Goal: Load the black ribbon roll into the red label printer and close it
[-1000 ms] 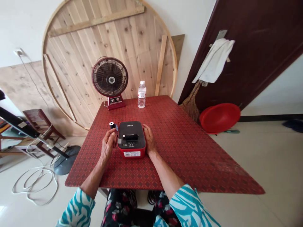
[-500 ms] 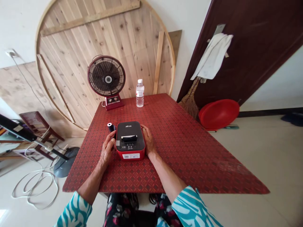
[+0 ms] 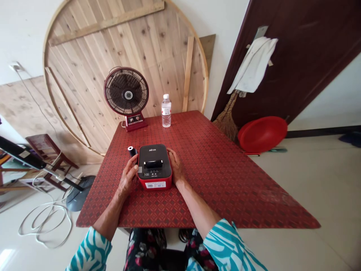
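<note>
A small printer (image 3: 155, 152) with a black top and red sides sits on the table in front of me. A dark slot with a strip of paper or film crosses its lid, and a white label is on its near side. My left hand (image 3: 129, 176) grips its left side, thumb by the upper edge. Against the right side lies my right hand (image 3: 176, 167), fingers curved round toward the far corner, so the printer is held between both hands. Just beyond my left fingertips stands a dark paper roll (image 3: 132, 151) with a white core end.
The table (image 3: 220, 188) has a red patterned cover. At its back are a fan (image 3: 126, 94) and a water bottle (image 3: 166, 113). To the right, a broom (image 3: 228, 116) and a red basin (image 3: 262, 133) stand by the door. A white cable (image 3: 42, 226) is coiled on the floor at left.
The view has shifted very slightly. Both hands stay on the printer's sides, and the printer and paper roll keep their places on the table.
</note>
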`<action>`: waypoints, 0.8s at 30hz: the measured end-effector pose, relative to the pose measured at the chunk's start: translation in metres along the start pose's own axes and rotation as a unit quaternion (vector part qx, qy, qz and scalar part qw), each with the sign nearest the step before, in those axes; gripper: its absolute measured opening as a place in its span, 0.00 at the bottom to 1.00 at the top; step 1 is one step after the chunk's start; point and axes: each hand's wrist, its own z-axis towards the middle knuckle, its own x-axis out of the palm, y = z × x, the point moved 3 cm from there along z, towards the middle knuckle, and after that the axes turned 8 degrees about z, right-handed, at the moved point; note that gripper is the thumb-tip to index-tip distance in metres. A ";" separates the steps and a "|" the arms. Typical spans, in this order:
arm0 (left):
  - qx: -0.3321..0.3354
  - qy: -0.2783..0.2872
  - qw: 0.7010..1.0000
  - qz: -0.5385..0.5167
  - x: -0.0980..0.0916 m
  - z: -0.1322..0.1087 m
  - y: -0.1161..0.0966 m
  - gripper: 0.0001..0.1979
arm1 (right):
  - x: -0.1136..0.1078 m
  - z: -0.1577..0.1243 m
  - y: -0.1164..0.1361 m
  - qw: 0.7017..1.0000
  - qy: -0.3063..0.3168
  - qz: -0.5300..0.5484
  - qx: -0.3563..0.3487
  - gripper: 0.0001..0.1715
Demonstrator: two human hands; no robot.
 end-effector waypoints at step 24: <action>-0.017 0.040 0.999 -0.017 -0.002 0.003 -0.001 0.32 | 0.000 0.000 -0.001 1.000 -0.001 -0.003 0.004 0.23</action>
